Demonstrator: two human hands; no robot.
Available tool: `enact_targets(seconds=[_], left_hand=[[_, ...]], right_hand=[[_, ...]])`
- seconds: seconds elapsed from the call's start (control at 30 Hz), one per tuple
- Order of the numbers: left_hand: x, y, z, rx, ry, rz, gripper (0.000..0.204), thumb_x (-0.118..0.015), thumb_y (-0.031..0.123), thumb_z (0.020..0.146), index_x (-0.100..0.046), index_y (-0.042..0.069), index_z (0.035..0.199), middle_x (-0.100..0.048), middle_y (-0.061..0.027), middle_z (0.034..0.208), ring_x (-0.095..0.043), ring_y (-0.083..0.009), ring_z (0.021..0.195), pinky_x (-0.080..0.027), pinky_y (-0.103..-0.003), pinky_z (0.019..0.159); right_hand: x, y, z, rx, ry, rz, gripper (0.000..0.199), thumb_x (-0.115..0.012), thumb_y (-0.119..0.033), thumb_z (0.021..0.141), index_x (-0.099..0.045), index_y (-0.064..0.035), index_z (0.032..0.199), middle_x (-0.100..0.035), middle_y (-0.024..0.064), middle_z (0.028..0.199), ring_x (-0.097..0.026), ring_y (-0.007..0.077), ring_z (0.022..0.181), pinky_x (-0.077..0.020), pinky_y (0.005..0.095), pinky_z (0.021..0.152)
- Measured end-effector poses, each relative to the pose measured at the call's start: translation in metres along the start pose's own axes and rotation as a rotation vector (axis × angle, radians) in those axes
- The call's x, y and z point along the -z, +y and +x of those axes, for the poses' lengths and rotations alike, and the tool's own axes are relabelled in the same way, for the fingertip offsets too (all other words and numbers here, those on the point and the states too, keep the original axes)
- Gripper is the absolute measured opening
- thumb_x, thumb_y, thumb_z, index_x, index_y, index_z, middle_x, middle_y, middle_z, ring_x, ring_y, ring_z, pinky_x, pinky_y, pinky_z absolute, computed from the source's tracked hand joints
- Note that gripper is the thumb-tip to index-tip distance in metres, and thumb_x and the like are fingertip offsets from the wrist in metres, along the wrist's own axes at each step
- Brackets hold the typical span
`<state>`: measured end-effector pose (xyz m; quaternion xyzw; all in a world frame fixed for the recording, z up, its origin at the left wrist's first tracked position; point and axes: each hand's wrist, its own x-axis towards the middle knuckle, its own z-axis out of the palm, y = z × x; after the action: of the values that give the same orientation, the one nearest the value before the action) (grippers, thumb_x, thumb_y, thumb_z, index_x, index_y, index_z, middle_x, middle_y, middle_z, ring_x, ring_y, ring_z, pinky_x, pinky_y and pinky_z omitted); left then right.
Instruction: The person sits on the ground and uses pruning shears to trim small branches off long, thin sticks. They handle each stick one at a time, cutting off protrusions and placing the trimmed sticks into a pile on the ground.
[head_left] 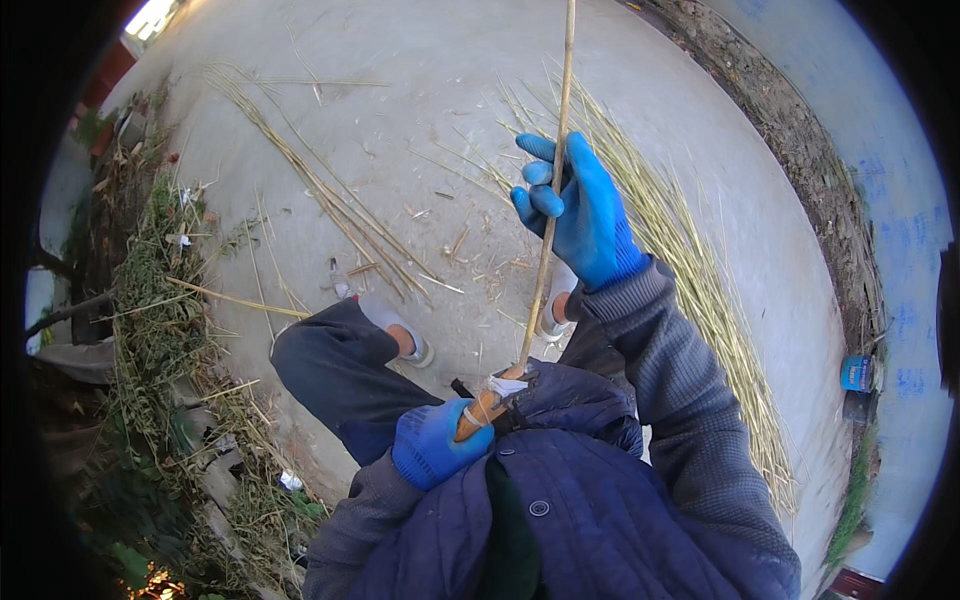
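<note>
My left hand (440, 446), in a blue knitted glove, is wrapped round a wooden handle (480, 414) close to my lap. White wrapping (506, 385) is bound about the handle's upper end; any blade there cannot be made out. A long, thin tan stalk (545, 262) rises from beside that wrapping and runs past the top of the view. Higher up, my right hand (592, 222), gloved in blue, has its fingers bent around this stalk. The stalk's lower end is at the wrapped tool, just above my dark jacket.
A large bundle of yellow-green stalks (690, 260) lies on the concrete floor to the right. Several stalks (335, 200) lie at the far left, with chips scattered between. Dry weeds (165, 290) line the left side. A blue can (856, 373) stands by the right wall.
</note>
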<state>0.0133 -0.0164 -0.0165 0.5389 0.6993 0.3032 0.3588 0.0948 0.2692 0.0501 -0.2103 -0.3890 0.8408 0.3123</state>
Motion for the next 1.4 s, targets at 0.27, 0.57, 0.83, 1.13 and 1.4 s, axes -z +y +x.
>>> enact_targets(seconds=[0.27,0.57,0.83,1.13,1.4], left_hand=[[0.028,0.002,0.025,0.123,0.111,-0.301,0.034,-0.074,0.027,0.082,-0.065,-0.001,0.099,-0.069,-0.018,0.081,-0.072,-0.0282,0.075,-0.055,-0.036,0.065],[0.034,0.014,0.028,0.103,0.027,-0.202,0.041,-0.075,0.032,0.08,-0.065,-0.001,0.102,-0.069,-0.0197,0.082,-0.072,-0.0266,0.076,-0.055,-0.038,0.067],[0.082,0.031,0.097,0.149,0.049,-0.67,0.03,-0.067,0.015,0.091,-0.059,-0.005,0.111,-0.07,-0.0128,0.089,-0.072,-0.0161,0.076,-0.058,-0.026,0.06],[0.096,0.026,0.158,0.068,0.218,-0.714,0.029,-0.064,0.013,0.092,-0.06,-0.005,0.115,-0.069,-0.0132,0.086,-0.069,-0.0194,0.071,-0.057,-0.029,0.062],[0.064,0.011,0.176,0.234,0.255,-1.126,0.037,-0.067,0.025,0.092,-0.063,-0.004,0.115,-0.067,-0.0103,0.082,-0.065,-0.0191,0.065,-0.057,-0.032,0.06]], right_hand=[[-0.016,0.065,-0.01,0.017,-0.016,0.001,0.048,-0.041,-0.047,0.104,-0.058,-0.0025,0.111,-0.045,-0.0042,0.064,-0.038,0.0068,0.052,-0.0522,0.03,0.069],[-0.049,-0.019,0.061,0.161,0.135,-0.116,0.041,-0.042,-0.042,0.105,-0.058,-0.0043,0.109,-0.034,-0.0069,0.062,-0.035,0.0056,0.051,-0.0536,0.0284,0.076],[-0.031,-0.019,0.067,0.148,-0.256,-0.29,0.049,-0.043,-0.042,0.104,-0.055,0.0021,0.123,-0.065,0.0064,0.09,-0.063,0.0147,0.078,-0.0549,0.0371,0.087],[0.012,0.086,-0.039,0.062,0.051,-0.767,0.041,-0.049,-0.028,0.103,-0.051,-0.0033,0.135,-0.068,0.0106,0.085,-0.066,0.0155,0.072,-0.0538,0.0306,0.068],[0.034,0.08,-0.016,0.521,0.026,-1.336,0.022,-0.06,-0.018,0.094,-0.059,-0.0043,0.11,-0.06,0.0136,0.061,-0.062,0.0313,0.054,-0.0491,0.0391,0.05]])
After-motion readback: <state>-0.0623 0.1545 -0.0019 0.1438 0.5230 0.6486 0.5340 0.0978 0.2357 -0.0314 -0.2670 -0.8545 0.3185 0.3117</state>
